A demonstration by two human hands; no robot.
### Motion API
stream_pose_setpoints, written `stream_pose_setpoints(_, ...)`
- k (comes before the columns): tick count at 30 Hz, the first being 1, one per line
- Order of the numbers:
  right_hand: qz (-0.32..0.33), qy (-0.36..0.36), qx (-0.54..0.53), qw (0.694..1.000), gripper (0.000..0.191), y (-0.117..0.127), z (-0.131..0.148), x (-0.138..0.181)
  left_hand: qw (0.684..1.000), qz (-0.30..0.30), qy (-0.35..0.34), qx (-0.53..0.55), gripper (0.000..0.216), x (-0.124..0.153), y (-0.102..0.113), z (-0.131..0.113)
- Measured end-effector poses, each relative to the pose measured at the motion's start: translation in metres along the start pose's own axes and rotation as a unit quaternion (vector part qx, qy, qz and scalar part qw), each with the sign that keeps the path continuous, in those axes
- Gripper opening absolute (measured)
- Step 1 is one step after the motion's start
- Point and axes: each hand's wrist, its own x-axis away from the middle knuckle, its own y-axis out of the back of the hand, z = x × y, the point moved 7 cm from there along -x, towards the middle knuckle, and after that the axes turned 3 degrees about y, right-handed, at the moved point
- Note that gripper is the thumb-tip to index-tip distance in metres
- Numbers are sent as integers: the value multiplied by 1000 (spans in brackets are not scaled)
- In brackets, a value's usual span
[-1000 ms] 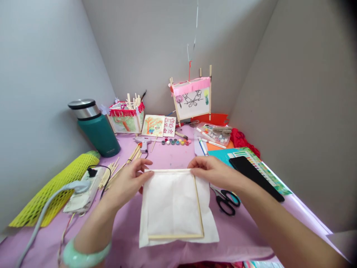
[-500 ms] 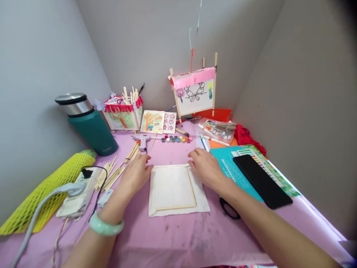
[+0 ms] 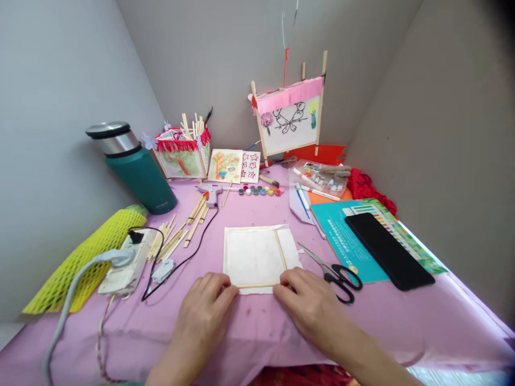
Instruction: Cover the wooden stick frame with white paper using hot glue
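Note:
A square wooden stick frame with white paper (image 3: 257, 256) glued over it lies flat on the purple tablecloth (image 3: 257, 332). My left hand (image 3: 203, 311) rests at the frame's near left corner, fingers stretched forward and touching the paper's edge. On the near right corner lies my right hand (image 3: 308, 300), with its fingers flat on the bottom stick. Neither hand holds anything.
Black scissors (image 3: 336, 272) lie just right of the frame, beside a teal sheet (image 3: 338, 241) with a black phone (image 3: 388, 249). A glue gun (image 3: 210, 192), loose sticks (image 3: 177, 233), power strip (image 3: 126, 265), green flask (image 3: 134, 169), paint pots (image 3: 259, 190) and paper lanterns (image 3: 287, 115) stand behind.
The frame was held up by its top edge, then laid flat on the cloth. Both hands moved from its far edge to its near edge, and the scissors are uncovered.

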Motion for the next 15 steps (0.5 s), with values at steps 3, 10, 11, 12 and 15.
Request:
stream_pose_setpoints(3, 20, 7, -4, 1000, 14, -4, 0, -3, 1000, 4, -14, 0, 19, -2, -3, 0)
stream_pose_setpoints(10, 32, 3, -8, 999, 14, -3, -3, -6, 1000, 17, -9, -1, 19, -3, -4, -1)
stream_pose_setpoints(11, 27, 5, -4, 1000, 13, -1, -1, -8, 1000, 13, -10, -3, 19, -3, -4, -2)
stream_pose_setpoints(12, 23, 7, -4, 1000, 11, 1, 1, -10, 1000, 11, -11, -2, 20, -3, -3, -3)
stream_pose_setpoints(15, 30, 16, -6, 999, 4, 3, 6, -17, 1000, 15, -3, 12, 22, -5, -3, -3)
